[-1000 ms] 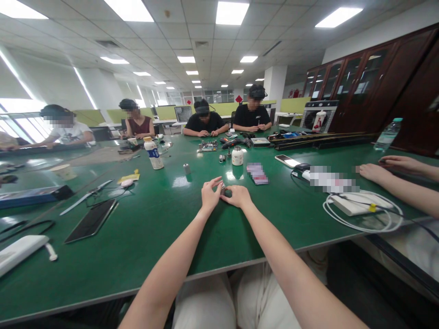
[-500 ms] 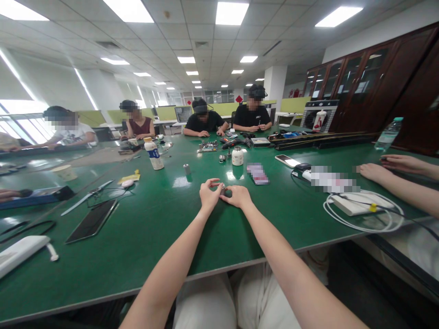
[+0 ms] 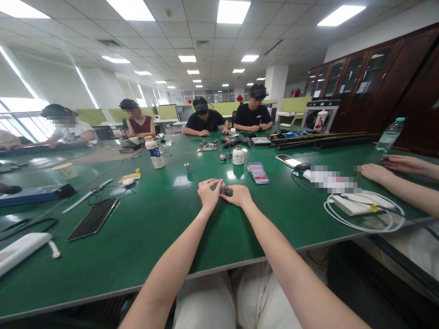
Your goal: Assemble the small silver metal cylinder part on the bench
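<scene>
Over the green table, my left hand and my right hand meet at a small grey metallic cylinder. My left thumb and fingers close on its upper left side. From the right, my right thumb and fingertips grip its lower part. Fingers cover much of the cylinder, so its exact kind is unclear. A similar small silver-grey cylinder stands upright on the table, farther off and a little to the left.
Beyond my hands are a squat white jar, small metal parts and a blue-labelled bottle. A dark tablet lies left. Rightward are a coiled white cable and a person's hands. Several people sit around the table.
My left fingers have come down and in from their raised, spread pose around the cylinder's top. The right hand stays nearly where it was. Across the table, one person's hand is slightly higher.
</scene>
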Tool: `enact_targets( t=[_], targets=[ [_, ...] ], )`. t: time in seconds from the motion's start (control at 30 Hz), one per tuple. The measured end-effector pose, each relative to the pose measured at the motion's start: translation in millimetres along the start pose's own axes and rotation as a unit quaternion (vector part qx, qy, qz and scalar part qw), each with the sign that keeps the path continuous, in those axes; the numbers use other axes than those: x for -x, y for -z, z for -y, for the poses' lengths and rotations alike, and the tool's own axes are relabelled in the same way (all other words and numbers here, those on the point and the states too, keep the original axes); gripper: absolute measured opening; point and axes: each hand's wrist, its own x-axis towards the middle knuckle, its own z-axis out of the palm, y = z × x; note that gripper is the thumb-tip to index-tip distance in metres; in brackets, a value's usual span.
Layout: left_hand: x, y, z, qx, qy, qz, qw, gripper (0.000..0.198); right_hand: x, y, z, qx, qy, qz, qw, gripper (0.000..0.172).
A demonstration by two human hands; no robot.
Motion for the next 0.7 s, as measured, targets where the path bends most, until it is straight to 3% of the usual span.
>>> enact_targets(
  t=[0.13,0.23,0.4,0.57,0.7],
  targets=[
    [-2.6,1.2,11.7,-0.020,0.044,-0.040,0.998,0.022,-0.2,0.6,0.6,0.002,-0.006,0.003,1.000,0.049],
    [-2.5,0.2,28.6,-0.053,0.098,-0.008,0.994,0.022,-0.4,0.9,0.5,-0.002,-0.007,0.008,1.000,0.049],
    [0.4,-4.9,48.1,-0.123,0.097,0.006,0.988,0.015,0.0,1.2,0.3,-0.010,-0.011,0.006,1.000,0.050],
    [0.8,-5.8,47.9,-0.134,0.087,-0.017,0.987,0.015,0.1,1.0,0.5,-0.016,-0.012,0.010,1.000,0.050],
    [-1.7,2.2,31.6,-0.127,0.074,-0.033,0.989,0.016,0.5,1.1,0.4,-0.013,-0.014,0.011,1.000,0.051]
  ],
)
